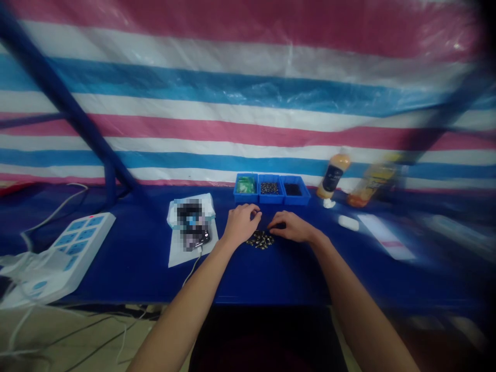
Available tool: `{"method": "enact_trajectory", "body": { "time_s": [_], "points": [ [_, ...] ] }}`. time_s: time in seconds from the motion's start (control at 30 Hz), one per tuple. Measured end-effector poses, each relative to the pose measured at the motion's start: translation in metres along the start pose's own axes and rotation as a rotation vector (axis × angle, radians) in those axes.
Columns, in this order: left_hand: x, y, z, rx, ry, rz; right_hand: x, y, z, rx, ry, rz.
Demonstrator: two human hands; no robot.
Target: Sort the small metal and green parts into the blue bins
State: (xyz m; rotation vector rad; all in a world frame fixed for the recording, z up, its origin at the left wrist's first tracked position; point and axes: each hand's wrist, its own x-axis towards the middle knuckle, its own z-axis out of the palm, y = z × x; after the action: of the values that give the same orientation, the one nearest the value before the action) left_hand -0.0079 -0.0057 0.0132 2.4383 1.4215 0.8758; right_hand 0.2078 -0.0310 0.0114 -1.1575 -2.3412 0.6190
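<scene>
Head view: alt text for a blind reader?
Two bare hands, left hand and right hand, rest on a blue table at a small pile of dark parts. Behind stand three blue bins; a white power strip lies far left, two bottles at right.

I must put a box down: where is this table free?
The blue table is bare between the power strip and the white sheet, and at the front edge right of the right hand. It is crowded around the pile of small parts between that hand and the left hand, up to the blue bins.
</scene>
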Motion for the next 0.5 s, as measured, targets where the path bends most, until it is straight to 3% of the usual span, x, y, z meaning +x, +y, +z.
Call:
{"method": "enact_trajectory", "body": {
  "time_s": [0.23,0.5],
  "points": [
    [0.001,-0.006,0.002,0.007,0.001,0.006,0.001,0.011,0.004,-0.023,-0.041,0.028],
    [0.001,-0.007,0.006,-0.022,-0.066,0.051,0.003,0.021,0.008,-0.128,0.164,0.113]
  ]
}}
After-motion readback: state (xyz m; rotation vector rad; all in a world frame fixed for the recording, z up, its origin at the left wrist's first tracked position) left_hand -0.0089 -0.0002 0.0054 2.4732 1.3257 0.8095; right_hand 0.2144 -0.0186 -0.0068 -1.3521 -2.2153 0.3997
